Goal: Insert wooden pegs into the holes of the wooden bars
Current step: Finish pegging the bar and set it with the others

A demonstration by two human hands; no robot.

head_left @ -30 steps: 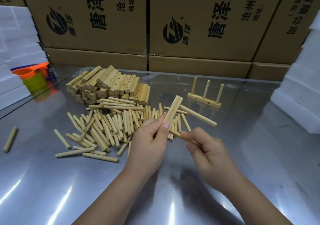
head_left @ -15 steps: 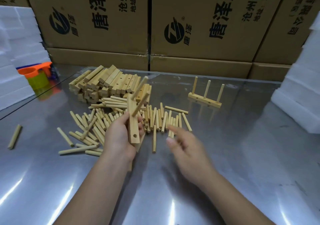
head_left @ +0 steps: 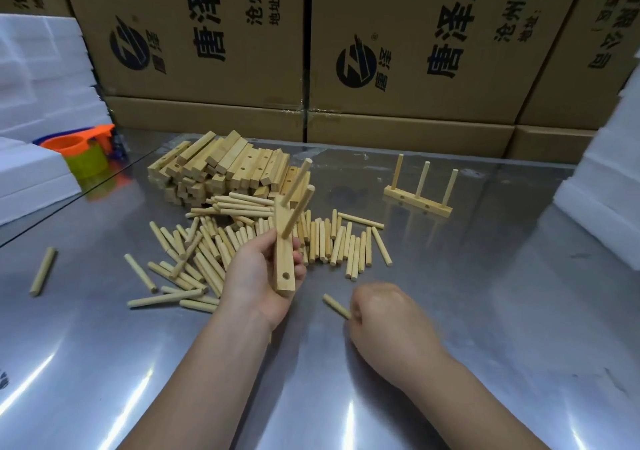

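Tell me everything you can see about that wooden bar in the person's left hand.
The wooden bar is a pale, square-edged strip of light wood, held roughly upright above the metal table by the left hand, whose fingers curl round its middle. Two of its holes are filled: an upper peg and a lower peg slant up and to the right. One drilled hole near its lower end is empty. Nothing else touches it.

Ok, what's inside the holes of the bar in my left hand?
Two pegs sit in the upper holes of the bar; the lowest hole is empty. The left hand grips the bar, and its back face is hidden against the palm.
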